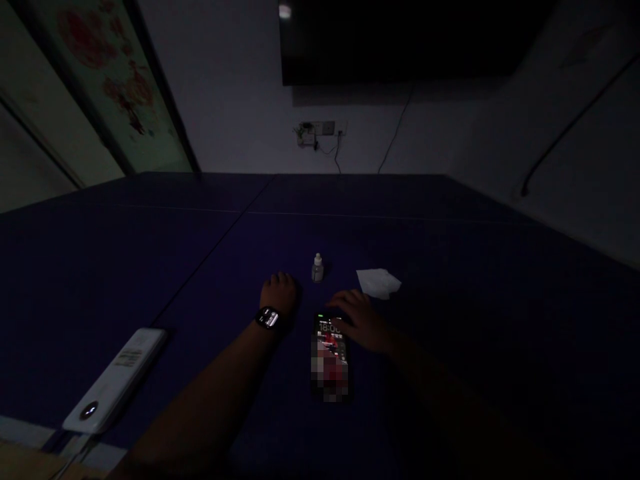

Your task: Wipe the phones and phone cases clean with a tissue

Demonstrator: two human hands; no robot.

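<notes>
A lit phone [330, 353] lies face up on the dark blue tabletop, its screen reading 18:0-something and partly pixelated. My right hand [363, 320] reaches over the phone's upper right edge, fingers apart and stretched across its top, holding nothing visible. To the left, my left hand [279, 293] rests on the table with its fingers curled in; nothing shows in it. A lit smartwatch [268, 318] is on that wrist. Just beyond the hands stands a small clear dropper bottle [317, 269] with a white cap, upright. A crumpled white tissue [379, 283] lies beyond my right hand.
A white power bank [117, 380] with a lit round display and a cable [75, 453] lies at the left front. Across the table, wall sockets [325, 127] with cords sit below a dark wall-mounted screen [400, 40]. The room is dim.
</notes>
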